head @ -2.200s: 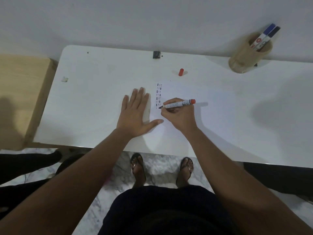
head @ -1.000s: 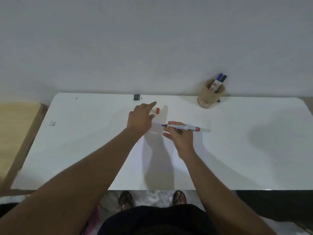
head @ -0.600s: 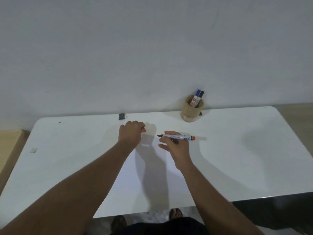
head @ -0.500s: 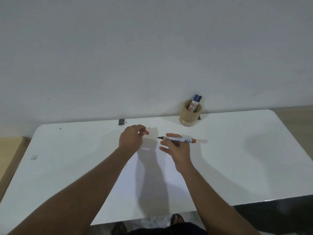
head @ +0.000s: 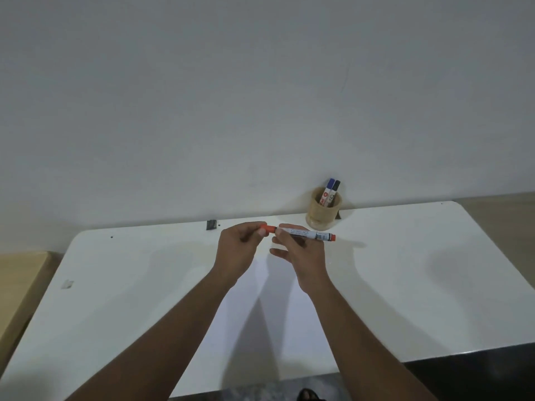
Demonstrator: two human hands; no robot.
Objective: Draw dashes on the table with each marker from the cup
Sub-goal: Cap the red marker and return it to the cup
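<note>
My right hand (head: 299,251) holds a red marker (head: 311,235) level above the white table (head: 405,285), its red end pointing right. My left hand (head: 238,248) pinches the marker's red cap (head: 267,228), which sits right at the marker's tip. Whether the cap is fully seated I cannot tell. A wooden cup (head: 322,211) stands at the table's back edge by the wall, with a blue marker (head: 328,190) and a black marker (head: 334,192) upright in it. My hands and arms hide the drawn dashes.
A small dark block (head: 211,224) sits at the table's back edge left of the hands. A scrap of tape (head: 67,284) lies near the left edge. A wooden surface (head: 17,285) adjoins the table on the left. The wall runs close behind.
My left hand picked the red cap up off the table and brought it to the marker's tip. Both hands rose above the table. The camera tilted up towards the wall.
</note>
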